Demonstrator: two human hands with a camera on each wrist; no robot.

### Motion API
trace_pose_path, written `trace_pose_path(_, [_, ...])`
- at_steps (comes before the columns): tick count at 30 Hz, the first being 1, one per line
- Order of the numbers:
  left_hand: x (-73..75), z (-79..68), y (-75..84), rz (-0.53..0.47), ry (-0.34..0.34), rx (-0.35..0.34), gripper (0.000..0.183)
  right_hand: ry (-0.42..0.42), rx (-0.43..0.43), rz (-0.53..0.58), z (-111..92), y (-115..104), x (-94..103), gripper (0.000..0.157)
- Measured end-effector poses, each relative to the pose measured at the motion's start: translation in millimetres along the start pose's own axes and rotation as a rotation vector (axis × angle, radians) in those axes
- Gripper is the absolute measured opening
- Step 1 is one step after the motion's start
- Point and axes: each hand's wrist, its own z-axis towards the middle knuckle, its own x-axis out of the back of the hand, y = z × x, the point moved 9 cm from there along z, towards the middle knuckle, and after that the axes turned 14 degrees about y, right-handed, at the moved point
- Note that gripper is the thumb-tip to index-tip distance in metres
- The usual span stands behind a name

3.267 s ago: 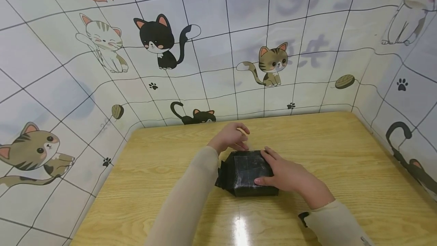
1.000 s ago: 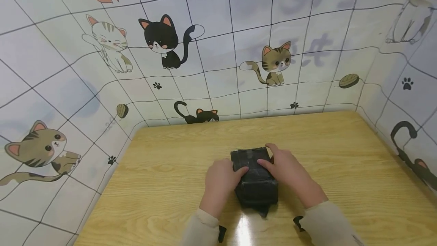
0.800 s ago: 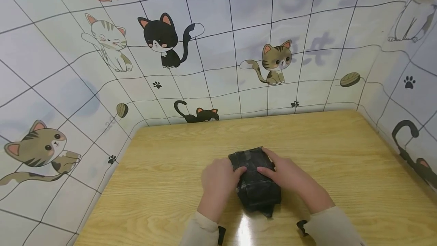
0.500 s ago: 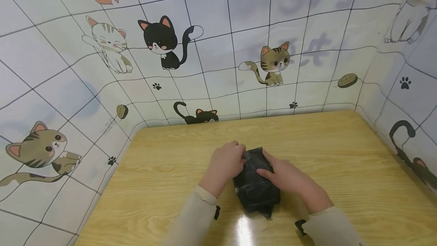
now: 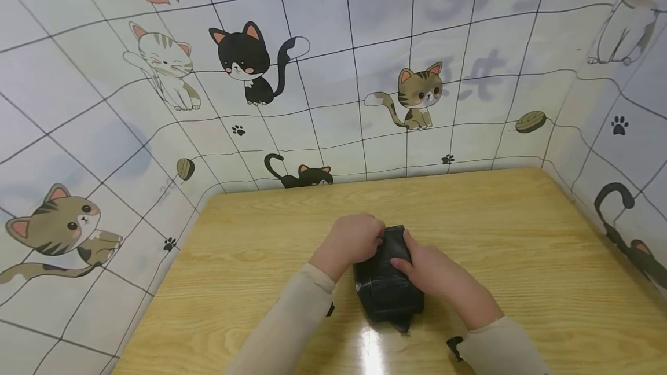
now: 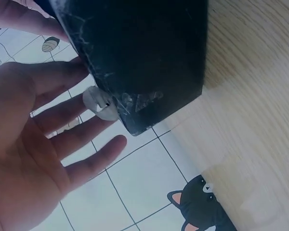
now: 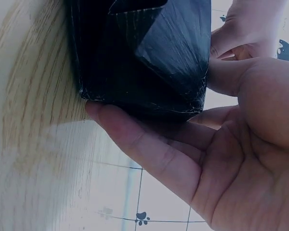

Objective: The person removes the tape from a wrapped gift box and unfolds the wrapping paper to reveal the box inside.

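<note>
A box-shaped package wrapped in black plastic [image 5: 393, 294] lies on the table, its folded, pointed end towards me. My right hand [image 5: 443, 274] grips it from the right, thumb on top and fingers along the side; the right wrist view shows those fingers [image 7: 149, 149] bent against the black wrapping. At the package's far left corner is my left hand [image 5: 354, 239], its fingers curled. In the left wrist view a whitish, translucent, crumpled bit like tape [image 6: 100, 103] sticks out from the package's edge at the left fingertips, which pinch it.
The wood-grain table [image 5: 250, 247] extends around the package on all sides. A white cloth or sheet with grid lines and cartoon cats [image 5: 333, 85] stands as walls behind and at both sides. Light glares on the table near the front.
The package has turned so its folded end, earlier at the left, points towards me. My left hand went from the package's left side to its far left corner; the right hand keeps hold.
</note>
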Motion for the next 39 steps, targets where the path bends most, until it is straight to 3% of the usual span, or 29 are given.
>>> trace_pose_path(8, [2.8,-8.5,15.9,0.185,0.066,-0.091,0.016,-0.022,-0.033,-0.012,-3,-2,-0.1,0.084])
trace_pose_path(15, [0.7,-9.3,24.9,0.304,0.058,-0.166,0.026,-0.017,-0.042,-0.015,-6,-1,-0.2,0.081])
trace_pose_path(20, [-1.0,-6.4,17.4,0.323,0.025,-0.172,0.032,-0.021,-0.051,-0.01,-6,-1,-0.1,0.082])
trace_pose_path(32, [-2.6,2.3,4.8,0.266,-0.075,-0.175,0.033,-0.042,-0.077,-0.007,-5,1,-5.4,0.084])
trace_pose_path(35, [-5.9,4.1,1.7,0.196,-0.104,-0.155,0.028,-0.043,-0.08,-0.01,-5,0,-5.0,0.084])
trace_pose_path(39, [-5.8,5.3,-3.1,0.023,-0.149,-0.102,0.025,-0.055,-0.088,-0.002,-7,0,-4.2,0.084])
